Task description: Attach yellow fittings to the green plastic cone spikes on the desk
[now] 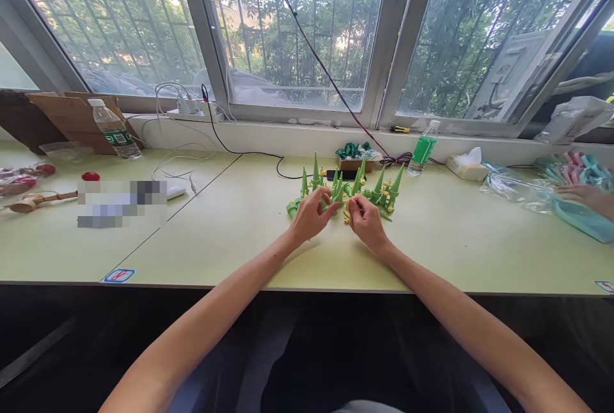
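Observation:
Green pointed spire pieces (396, 183) with small yellow parts stand in a cluster on the table in front of me. My left hand (313, 213) is at the near left side of the cluster, its thumb and index finger curved with a gap between them and nothing visible in it. Beside it, my right hand (368, 218) has thumb and fingers pinched together; whatever is between the fingertips is too small to make out. A few yellow bits (346, 216) lie just below the right fingertips. Both hands partly cover the green pieces behind them.
Behind the cluster are a small box of green and white items (357, 162) and a dark phone (343, 175). Bottles (423, 149) stand right and left. A tissue box (465, 169), plastic bag (518, 190) and another person's hand (588, 199) are at right. Cables (244, 155) cross the back.

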`<state>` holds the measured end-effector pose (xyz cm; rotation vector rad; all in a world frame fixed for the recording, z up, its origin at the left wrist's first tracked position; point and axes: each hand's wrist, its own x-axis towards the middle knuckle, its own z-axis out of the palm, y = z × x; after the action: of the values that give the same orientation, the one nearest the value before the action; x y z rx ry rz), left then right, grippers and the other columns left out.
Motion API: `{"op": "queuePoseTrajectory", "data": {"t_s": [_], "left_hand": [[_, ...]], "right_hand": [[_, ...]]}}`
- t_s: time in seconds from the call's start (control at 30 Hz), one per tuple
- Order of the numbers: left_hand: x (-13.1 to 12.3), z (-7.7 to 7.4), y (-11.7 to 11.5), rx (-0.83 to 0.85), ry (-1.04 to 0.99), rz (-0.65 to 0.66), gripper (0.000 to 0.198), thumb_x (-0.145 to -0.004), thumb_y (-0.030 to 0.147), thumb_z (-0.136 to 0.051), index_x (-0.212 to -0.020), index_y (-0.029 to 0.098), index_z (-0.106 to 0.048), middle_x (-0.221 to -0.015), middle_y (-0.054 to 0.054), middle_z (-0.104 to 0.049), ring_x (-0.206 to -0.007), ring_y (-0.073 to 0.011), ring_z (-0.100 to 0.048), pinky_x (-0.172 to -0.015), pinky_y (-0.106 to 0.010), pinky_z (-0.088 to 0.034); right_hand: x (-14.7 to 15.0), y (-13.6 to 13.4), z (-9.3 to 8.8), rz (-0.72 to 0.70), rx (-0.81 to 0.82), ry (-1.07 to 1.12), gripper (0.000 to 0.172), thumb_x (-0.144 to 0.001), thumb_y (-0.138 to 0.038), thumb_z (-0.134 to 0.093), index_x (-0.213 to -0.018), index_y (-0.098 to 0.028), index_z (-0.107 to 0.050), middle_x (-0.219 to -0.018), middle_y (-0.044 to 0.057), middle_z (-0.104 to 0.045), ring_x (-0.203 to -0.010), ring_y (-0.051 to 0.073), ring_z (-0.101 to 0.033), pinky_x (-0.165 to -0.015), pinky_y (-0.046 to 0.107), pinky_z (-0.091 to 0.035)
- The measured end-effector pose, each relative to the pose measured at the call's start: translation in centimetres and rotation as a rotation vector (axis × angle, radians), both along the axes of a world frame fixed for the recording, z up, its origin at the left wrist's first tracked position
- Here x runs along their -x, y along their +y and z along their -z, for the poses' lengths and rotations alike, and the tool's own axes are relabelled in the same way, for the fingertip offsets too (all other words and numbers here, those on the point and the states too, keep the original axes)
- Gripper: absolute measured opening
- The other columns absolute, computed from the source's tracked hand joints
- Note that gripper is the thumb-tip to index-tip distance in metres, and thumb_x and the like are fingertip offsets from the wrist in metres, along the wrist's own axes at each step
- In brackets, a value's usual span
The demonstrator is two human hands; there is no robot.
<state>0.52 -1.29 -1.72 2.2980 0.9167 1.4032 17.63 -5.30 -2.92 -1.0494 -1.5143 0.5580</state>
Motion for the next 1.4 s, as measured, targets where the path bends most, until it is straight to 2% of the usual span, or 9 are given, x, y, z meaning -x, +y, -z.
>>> {"op": "queuePoseTrajectory", "data": {"t_s": [0.1,0.2,0.33,0.43,0.6,0.97,1.13,1.3,1.4], "left_hand": [[-0.1,-0.5,-0.3,0.112,-0.044,-0.039,0.045,-0.095,0.054,-0.043,-0.074,0.016,-0.057,-0.063,0.002,-0.057,-0.045,-0.0053,-0.041,-0.05,-0.02,-0.034],[-0.1,-1.0,-0.5,0.327,-0.032,0.041,0.069,-0.096,0.062,-0.03,-0.053,0.014,-0.055,-0.049,-0.001,-0.053,-0.041,-0.0067,-0.043,-0.048,-0.021,-0.036],[-0.2,-1.4,-0.9,0.65,-0.021,0.234,0.071,-0.09,0.069,-0.036,-0.054,0.013,-0.059,-0.05,-0.004,-0.059,-0.036,-0.0067,-0.043,-0.04,-0.021,-0.031],[0.0,-1.6,-1.0,0.713,-0.044,0.296,0.066,-0.087,0.069,-0.045,-0.056,0.012,-0.06,-0.053,-0.004,-0.06,-0.036,-0.0062,-0.043,-0.038,-0.02,-0.029],[0.4,-1.5,-0.9,0.625,-0.009,0.326,0.058,-0.087,0.064,-0.05,-0.061,0.012,-0.061,-0.043,0.001,-0.05,-0.037,-0.0056,-0.041,-0.041,-0.019,-0.03],[0.4,-0.5,-0.5,0.262,-0.005,0.174,0.042,-0.077,0.053,-0.07,-0.066,0.017,-0.052,-0.049,0.007,-0.036,-0.044,-0.0058,-0.028,-0.043,-0.022,-0.021],[0.4,-0.3,-0.3,0.079,0.046,0.116,0.037,-0.081,0.049,-0.068,-0.068,0.017,-0.055,-0.055,0.005,-0.042,-0.048,-0.0065,-0.031,-0.047,-0.022,-0.026],[0.2,-0.5,-0.5,0.081,0.066,0.084,0.032,-0.083,0.043,-0.066,-0.068,0.018,-0.051,-0.053,0.007,-0.04,-0.047,-0.006,-0.029,-0.048,-0.021,-0.027],[-0.1,-0.7,-0.6,0.139,0.03,0.08,0.027,-0.083,0.04,-0.066,-0.076,0.018,-0.053,-0.062,0.006,-0.049,-0.046,-0.0044,-0.031,-0.047,-0.02,-0.027]], "right_hand": [[0.0,0.1,0.0,0.007,-0.017,0.019,0.033,-0.097,-0.049,-0.045,-0.078,-0.022,-0.044,-0.056,-0.005,-0.04,-0.046,0.01,-0.043,-0.046,0.023,-0.034],[-0.1,0.0,0.0,-0.01,-0.035,-0.02,0.032,-0.097,-0.048,-0.044,-0.079,-0.022,-0.045,-0.059,-0.005,-0.042,-0.047,0.01,-0.042,-0.046,0.023,-0.034],[-0.1,-0.2,0.1,-0.04,-0.045,-0.081,0.031,-0.097,-0.048,-0.045,-0.08,-0.022,-0.047,-0.061,-0.005,-0.042,-0.048,0.01,-0.04,-0.047,0.023,-0.034],[-0.1,-0.2,0.2,-0.053,-0.034,-0.08,0.031,-0.097,-0.048,-0.045,-0.08,-0.022,-0.047,-0.061,-0.004,-0.043,-0.049,0.01,-0.039,-0.047,0.023,-0.033],[-0.2,-0.3,0.1,-0.079,0.013,-0.055,0.032,-0.097,-0.048,-0.046,-0.078,-0.022,-0.046,-0.055,-0.005,-0.042,-0.046,0.01,-0.039,-0.047,0.023,-0.032],[-0.2,-0.6,-0.2,-0.128,0.062,-0.024,0.037,-0.097,-0.052,-0.044,-0.075,-0.022,-0.044,-0.05,-0.006,-0.041,-0.044,0.01,-0.036,-0.046,0.025,-0.03],[-0.2,-0.6,-0.3,-0.162,0.071,-0.017,0.039,-0.097,-0.053,-0.044,-0.073,-0.022,-0.044,-0.05,-0.006,-0.04,-0.044,0.01,-0.035,-0.047,0.025,-0.031],[0.0,-0.4,-0.2,-0.17,0.08,0.031,0.038,-0.097,-0.052,-0.044,-0.074,-0.022,-0.043,-0.05,-0.007,-0.039,-0.044,0.01,-0.034,-0.047,0.025,-0.03],[0.1,-0.1,0.1,-0.14,0.063,0.045,0.038,-0.096,-0.053,-0.045,-0.076,-0.022,-0.045,-0.051,-0.006,-0.04,-0.044,0.01,-0.035,-0.046,0.024,-0.03]]}}
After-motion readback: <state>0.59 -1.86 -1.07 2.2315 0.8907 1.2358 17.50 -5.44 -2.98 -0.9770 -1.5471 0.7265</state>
